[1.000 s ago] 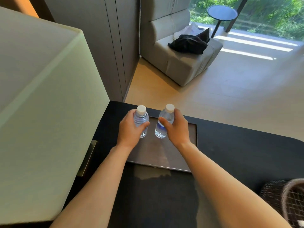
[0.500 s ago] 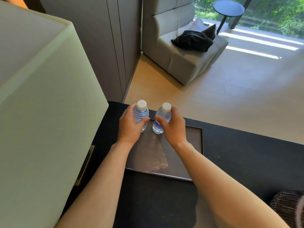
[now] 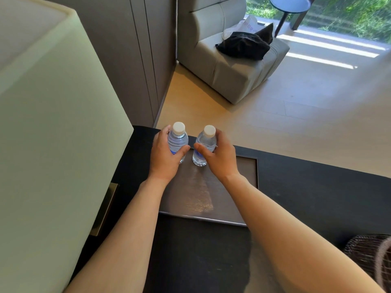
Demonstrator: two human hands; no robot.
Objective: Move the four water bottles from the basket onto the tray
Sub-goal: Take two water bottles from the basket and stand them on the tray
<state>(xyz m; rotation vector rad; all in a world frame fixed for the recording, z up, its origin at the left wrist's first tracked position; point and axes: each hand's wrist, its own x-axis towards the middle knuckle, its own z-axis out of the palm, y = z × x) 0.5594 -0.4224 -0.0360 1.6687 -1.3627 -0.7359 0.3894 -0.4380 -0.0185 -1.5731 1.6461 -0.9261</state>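
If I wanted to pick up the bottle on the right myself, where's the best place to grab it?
Probably around the middle of the right bottle, coming from the side, as the right hand does now. It stands upright on the tray, and its round body suits a wrapping hand. The white cap is a smaller hold.

- a dark tabletop carried everything, stretching beneath both forearms.
- a flat grey tray lay on it, under and just behind the right hand.
- a woven basket sat on it well to that hand's right, nearer the person.
- a lamp's brass base stood left of the left hand.
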